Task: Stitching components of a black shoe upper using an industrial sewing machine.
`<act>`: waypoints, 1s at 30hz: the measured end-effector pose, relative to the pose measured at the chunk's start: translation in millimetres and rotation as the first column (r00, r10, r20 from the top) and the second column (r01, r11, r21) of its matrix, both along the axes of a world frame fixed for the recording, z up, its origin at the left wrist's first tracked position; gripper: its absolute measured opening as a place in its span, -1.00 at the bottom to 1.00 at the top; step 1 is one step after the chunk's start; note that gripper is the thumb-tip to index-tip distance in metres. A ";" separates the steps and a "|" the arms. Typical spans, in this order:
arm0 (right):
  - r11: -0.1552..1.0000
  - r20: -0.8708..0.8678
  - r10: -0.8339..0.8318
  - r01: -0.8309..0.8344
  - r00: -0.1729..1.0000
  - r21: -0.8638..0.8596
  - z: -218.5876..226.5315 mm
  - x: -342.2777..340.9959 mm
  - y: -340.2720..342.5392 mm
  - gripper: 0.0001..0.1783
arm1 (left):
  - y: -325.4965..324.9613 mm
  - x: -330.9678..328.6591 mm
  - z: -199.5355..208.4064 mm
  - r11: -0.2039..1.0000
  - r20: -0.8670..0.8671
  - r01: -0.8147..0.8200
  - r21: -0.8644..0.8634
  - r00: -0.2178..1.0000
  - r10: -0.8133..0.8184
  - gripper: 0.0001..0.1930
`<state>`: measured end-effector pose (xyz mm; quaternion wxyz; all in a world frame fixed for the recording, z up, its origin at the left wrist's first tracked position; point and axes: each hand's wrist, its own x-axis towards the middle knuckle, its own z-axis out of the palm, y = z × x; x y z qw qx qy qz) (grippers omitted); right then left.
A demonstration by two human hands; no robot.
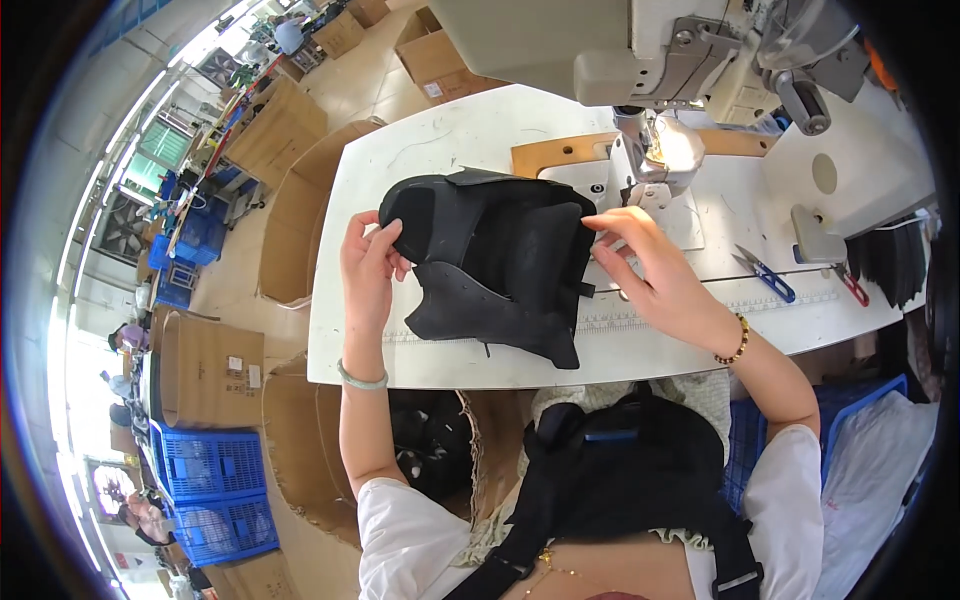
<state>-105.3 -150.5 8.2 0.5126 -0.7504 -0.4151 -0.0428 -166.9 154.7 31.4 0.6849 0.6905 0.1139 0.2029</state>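
Black upper (535, 255), likely for footwear, lies on the white tabletop (375, 150), near the front edge and short of the sewing machine (545, 40). We see its rounded end at left, with flaps spread toward us and away from us.

Our left hand (368, 262) is clamped on that rounded end, thumb on top and fingers curling round the rim. Our right hand (655, 275) is at the opposite edge, fingertips touching; we can't tell whether thumb and fingers pinch the material or just rest against it.

Step in hand, our judgement: positioning the piece by hand, away from the needle area. For the next move, we'd say it calls for a sure right-hand hold and both ends moving together, so the loose flaps don't fold under.

Blue-handled snips (768, 275) lie right of our right hand, well apart from the piece; we leave them alone.
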 end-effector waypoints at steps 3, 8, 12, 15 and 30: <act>0.959 0.287 -0.252 0.278 0.924 -0.054 -7.7 -0.5 6.1 -0.70 | 0.9 -3.5 4.4 0.997 -0.004 0.043 0.060 0.999 -0.043 -0.78; 0.914 0.159 -0.160 0.207 0.974 -0.348 -11.5 -2.3 12.7 -0.75 | 1.7 1.2 -4.0 0.854 0.036 -0.175 0.490 0.983 0.181 -0.64; 0.951 -0.091 0.016 -0.043 0.996 -0.308 -17.3 -4.4 12.8 -0.71 | -22.3 -23.0 -3.5 0.563 0.155 -0.267 0.782 0.958 0.239 -0.83; 0.906 -0.659 0.078 -0.329 0.748 -0.266 3.4 -11.0 24.6 -0.69 | -46.8 -54.6 0.9 0.549 0.041 -0.216 0.807 0.949 0.312 -0.86; 0.688 -0.674 0.724 -0.078 0.146 0.721 16.6 16.9 130.3 -0.83 | -103.0 -97.6 -33.9 0.980 -0.181 0.167 -0.106 0.966 -0.184 -0.56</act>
